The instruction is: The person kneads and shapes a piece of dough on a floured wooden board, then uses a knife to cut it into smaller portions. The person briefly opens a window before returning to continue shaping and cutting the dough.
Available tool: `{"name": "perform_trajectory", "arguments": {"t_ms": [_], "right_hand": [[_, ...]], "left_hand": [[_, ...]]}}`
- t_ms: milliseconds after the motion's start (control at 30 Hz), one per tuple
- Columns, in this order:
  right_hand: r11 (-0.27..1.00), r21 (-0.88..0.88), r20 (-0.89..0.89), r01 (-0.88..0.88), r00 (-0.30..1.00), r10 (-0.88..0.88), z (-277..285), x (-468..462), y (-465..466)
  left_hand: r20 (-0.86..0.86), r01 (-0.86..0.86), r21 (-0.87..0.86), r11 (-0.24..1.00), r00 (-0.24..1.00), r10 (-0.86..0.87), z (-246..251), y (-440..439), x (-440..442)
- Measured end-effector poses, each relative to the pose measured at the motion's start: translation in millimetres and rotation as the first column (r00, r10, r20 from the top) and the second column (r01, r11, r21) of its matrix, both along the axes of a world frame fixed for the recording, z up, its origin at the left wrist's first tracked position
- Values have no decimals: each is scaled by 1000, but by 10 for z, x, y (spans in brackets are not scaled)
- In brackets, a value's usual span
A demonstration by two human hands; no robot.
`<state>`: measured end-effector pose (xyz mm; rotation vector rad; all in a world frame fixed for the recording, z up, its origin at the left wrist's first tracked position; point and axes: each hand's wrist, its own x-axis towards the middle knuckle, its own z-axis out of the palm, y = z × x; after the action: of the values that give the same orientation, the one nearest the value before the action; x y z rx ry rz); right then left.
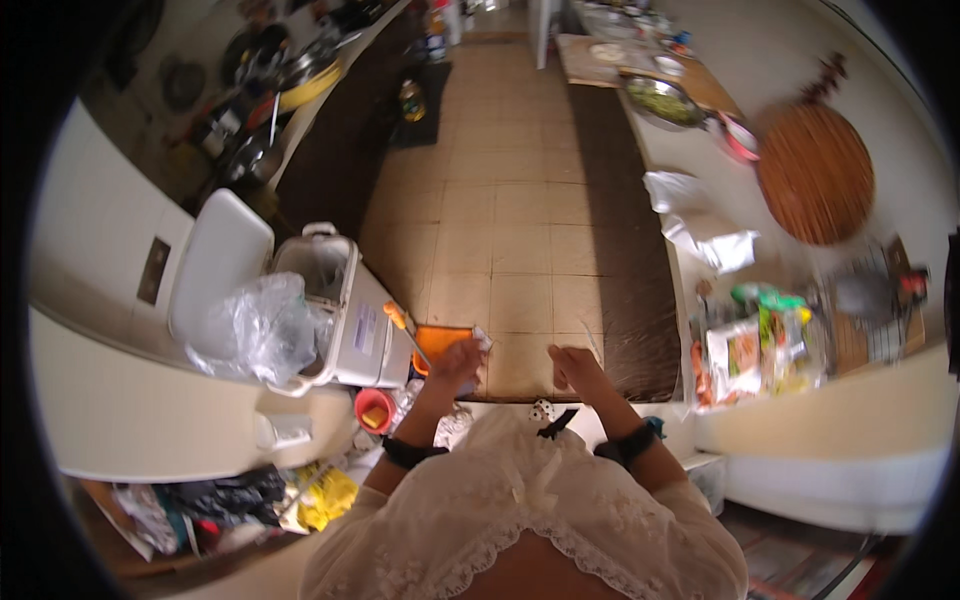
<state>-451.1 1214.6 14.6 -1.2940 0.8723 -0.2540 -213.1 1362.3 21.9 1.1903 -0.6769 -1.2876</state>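
Observation:
My left hand (459, 365) is held out in front of my waist, its fingers loosely curled and blurred; a small pale thing lies at its fingertips, and I cannot tell if it is held. Just beyond it on the floor is an orange container (442, 339). Level with it, my right hand (574, 367) has its fingers folded in, with no object visible in it. Tiled floor (521, 300) shows between the two hands. Dark bands circle both forearms.
At left stands a white bin (375, 337) with its lid up and a clear plastic bag (274, 326) over it. A red bucket (373, 411) is nearer. The right counter (637, 161) holds food packages (739, 352), a metal bowl (664, 103) and a round wooden board (816, 174).

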Motion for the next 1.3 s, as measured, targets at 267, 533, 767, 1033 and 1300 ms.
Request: {"name": "perform_trajectory", "arguments": {"t_ms": [267, 533, 767, 1033, 1300], "right_hand": [[439, 338, 792, -832, 504, 344, 323, 2651, -575], [473, -10, 536, -881, 394, 747, 219, 3411, -2385], [778, 320, 436, -541, 813, 386, -430, 3690, -4687], [878, 395, 410, 270, 804, -431, -686, 3090, -6977], [688, 149, 427, 710, 582, -692, -589, 3340, -8809]], "left_hand": [[943, -94, -323, 942, -112, 312, 480, -766, 810], [937, -889, -346, 299, -311, 159, -275, -726, 2608], [734, -686, -145, 713, 409, 543, -312, -2821, 3449], [952, -378, -174, 909, 172, 254, -554, -5843, 4502], [499, 128, 48, 991, 856, -135, -261, -9502, 4217]]}}
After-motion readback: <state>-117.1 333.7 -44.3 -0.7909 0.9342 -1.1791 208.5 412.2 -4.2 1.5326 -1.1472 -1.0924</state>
